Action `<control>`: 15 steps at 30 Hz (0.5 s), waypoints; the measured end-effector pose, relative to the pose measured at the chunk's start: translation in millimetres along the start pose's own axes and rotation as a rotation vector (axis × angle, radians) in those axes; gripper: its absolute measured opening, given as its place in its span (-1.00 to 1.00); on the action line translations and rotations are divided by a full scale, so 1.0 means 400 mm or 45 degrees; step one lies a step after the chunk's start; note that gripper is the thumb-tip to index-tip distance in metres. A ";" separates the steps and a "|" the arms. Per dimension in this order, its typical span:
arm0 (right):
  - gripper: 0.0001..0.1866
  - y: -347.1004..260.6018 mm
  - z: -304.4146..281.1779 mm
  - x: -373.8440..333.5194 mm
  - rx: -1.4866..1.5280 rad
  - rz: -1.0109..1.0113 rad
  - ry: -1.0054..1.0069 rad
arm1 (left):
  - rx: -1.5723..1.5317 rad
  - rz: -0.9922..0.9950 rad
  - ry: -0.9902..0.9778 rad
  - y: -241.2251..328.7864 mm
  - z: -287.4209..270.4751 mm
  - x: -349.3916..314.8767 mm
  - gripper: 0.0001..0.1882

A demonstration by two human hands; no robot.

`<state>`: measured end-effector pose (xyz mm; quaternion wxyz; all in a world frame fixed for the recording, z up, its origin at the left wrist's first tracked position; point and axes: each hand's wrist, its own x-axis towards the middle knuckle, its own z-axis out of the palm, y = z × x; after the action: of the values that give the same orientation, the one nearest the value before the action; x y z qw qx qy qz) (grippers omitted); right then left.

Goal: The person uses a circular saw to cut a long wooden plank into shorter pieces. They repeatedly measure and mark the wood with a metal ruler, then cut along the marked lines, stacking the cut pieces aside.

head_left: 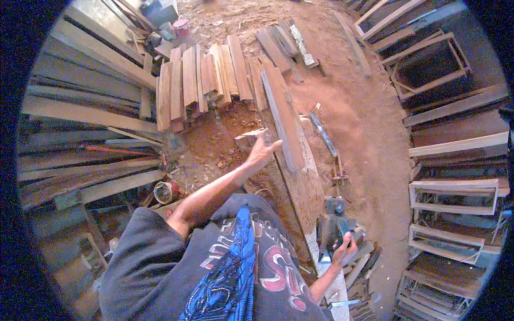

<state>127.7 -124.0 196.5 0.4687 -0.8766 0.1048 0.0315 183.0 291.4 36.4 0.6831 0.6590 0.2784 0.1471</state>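
My left hand (261, 152) is stretched forward with its fingers apart, beside the left edge of a long plank (284, 117). A pale, broken scrap of wood (249, 135) shows just beyond its fingers; whether they touch is unclear. The plank, reddish-brown on its face with a greyish edge, rests on a longer wooden beam (308, 200) running toward me. At the near right, my right hand (345, 250) is closed on a dark, blocky tool (331, 227) beside the beam's near end. Its exact kind is hard to make out.
Several cut boards (201, 77) lie in a row ahead on the left. Long timbers (91, 115) are stacked at the left, near a round can (166, 191). Wooden frames (454, 197) line the right side. A narrow bluish strip (323, 134) lies on the sawdust-covered ground (369, 139).
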 end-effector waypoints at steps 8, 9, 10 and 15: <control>-0.56 -0.022 0.044 -0.039 -0.131 -0.161 -0.152 | 0.241 -0.233 0.334 0.163 0.133 0.088 0.09; -0.56 -0.008 0.046 -0.034 -0.154 -0.264 -0.138 | 0.221 -0.253 0.360 0.176 0.122 0.086 0.08; -0.55 0.010 0.031 -0.027 -0.225 -0.091 -0.237 | 0.199 -0.268 0.384 0.194 0.113 0.080 0.07; -0.50 0.122 0.047 -0.016 -0.118 0.137 -0.254 | -0.576 -0.237 0.123 0.299 -0.077 -0.038 -0.20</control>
<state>111.7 -133.6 147.1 0.4335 -0.8829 0.1031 0.1484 172.9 318.3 157.5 0.8097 0.4529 0.3303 0.1735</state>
